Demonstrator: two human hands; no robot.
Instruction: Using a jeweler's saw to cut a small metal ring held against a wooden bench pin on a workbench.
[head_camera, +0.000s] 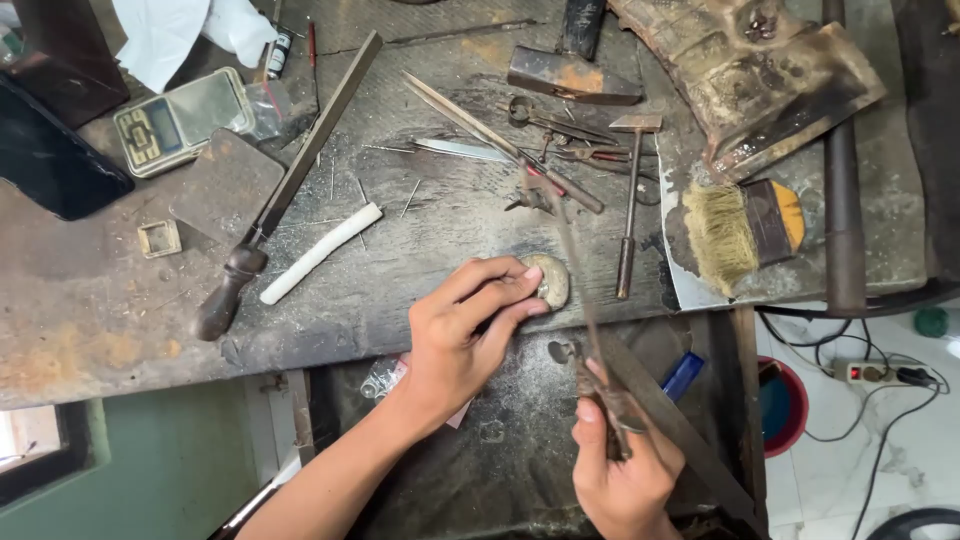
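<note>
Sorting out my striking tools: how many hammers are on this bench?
2. A large hammer lies at the top centre; a small hammer lies right of the tool pile. Clutter may hide others.

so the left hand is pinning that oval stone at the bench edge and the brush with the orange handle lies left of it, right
Not quite. In the head view the left hand does pin the oval stone at the bench edge, but the brush with the orange handle lies to its right, not left.

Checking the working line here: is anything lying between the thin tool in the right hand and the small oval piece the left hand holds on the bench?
Nothing visible: the thin tool runs from the right hand past the oval piece.
</note>
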